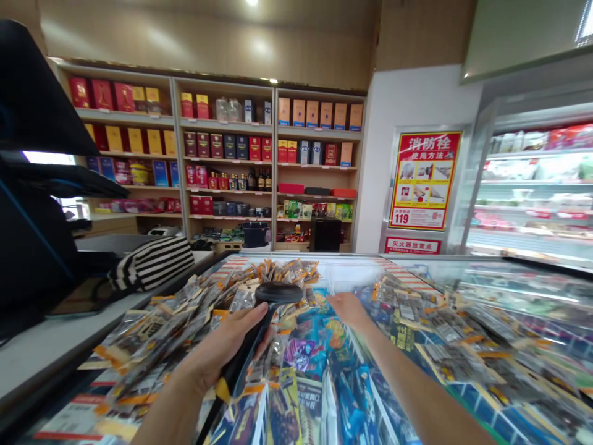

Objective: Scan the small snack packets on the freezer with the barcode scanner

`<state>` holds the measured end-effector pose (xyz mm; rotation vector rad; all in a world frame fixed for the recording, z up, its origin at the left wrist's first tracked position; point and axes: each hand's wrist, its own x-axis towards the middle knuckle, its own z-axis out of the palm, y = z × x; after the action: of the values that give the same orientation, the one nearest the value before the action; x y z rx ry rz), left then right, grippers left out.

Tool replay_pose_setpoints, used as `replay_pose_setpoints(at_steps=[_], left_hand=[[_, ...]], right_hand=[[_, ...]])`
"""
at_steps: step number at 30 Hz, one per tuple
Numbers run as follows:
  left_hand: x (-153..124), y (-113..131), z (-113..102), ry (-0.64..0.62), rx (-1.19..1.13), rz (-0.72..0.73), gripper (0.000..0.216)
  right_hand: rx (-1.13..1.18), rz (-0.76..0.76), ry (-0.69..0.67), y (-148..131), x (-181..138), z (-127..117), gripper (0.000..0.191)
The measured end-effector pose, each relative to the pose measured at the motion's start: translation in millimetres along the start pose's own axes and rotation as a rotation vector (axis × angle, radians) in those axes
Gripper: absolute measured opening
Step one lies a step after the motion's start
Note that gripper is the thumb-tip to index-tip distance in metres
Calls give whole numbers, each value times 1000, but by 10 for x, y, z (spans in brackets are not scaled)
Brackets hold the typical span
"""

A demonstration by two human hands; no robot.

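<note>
My left hand is wrapped round the black handle of a barcode scanner, whose head points away from me and whose cord hangs below. Farther right, my right hand is over the freezer with its fingers curled and slightly blurred; what they hold, if anything, is hidden. Beneath both hands lie ice cream packets in blue, purple and yellow wrappers, sorted between wire dividers. Clear packets with orange edges are heaped on the freezer's left side. More clear packets lie on the right side.
A dark checkout screen stands at the left over a white counter. A striped bag rests on that counter. Shelves of boxed goods line the back wall. A lit display fridge is at the right.
</note>
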<state>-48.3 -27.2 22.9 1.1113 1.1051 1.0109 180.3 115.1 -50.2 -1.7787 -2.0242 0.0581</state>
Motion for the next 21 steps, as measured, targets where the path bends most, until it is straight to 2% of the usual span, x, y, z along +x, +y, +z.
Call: replay_pose_setpoints(at_steps=[3, 6, 8, 12, 16, 19, 21], left_hand=[[4, -2, 1, 12, -5, -2, 34], [2, -10, 34, 50, -6, -5, 35], [6, -17, 52, 64, -6, 3, 35], [8, -30, 72, 44, -36, 11, 34], [-29, -44, 119, -6, -45, 29, 30], [-56, -55, 163, -77, -41, 40, 32], [-62, -61, 180, -82, -58, 38, 33]], right_hand=[[99, 110, 3, -394, 91, 179, 34], [289, 276, -3, -508, 178, 252, 14], [387, 320, -19, -446, 201, 243, 4], [538, 330, -49, -108, 77, 113, 5], [757, 306, 19, 230, -166, -28, 5], [985, 283, 66, 336, -255, -51, 8], [1034, 269, 74, 343, -259, -30, 11]])
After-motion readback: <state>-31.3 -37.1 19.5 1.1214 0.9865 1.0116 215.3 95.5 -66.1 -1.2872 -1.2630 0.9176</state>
